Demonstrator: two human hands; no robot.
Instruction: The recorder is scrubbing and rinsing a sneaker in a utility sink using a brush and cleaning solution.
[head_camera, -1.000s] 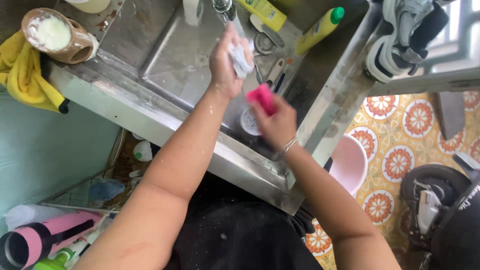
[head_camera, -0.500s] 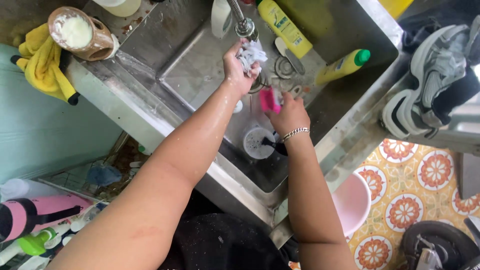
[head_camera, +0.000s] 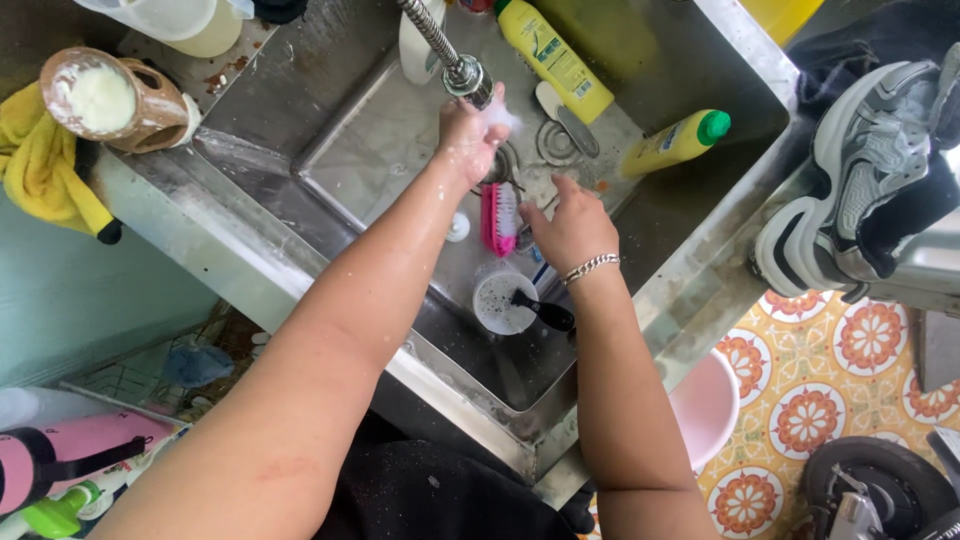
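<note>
left grip (head_camera: 468, 135) clutches white cloth (head_camera: 500, 115) under faucet (head_camera: 466, 75).

Soft daylight; steel glare; slight blur

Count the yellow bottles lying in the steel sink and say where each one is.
2. One yellow bottle with a yellow cap lies at the sink's far end beside the faucet hose. One with a green cap lies along the right wall. Others may be hidden out of frame.
</note>
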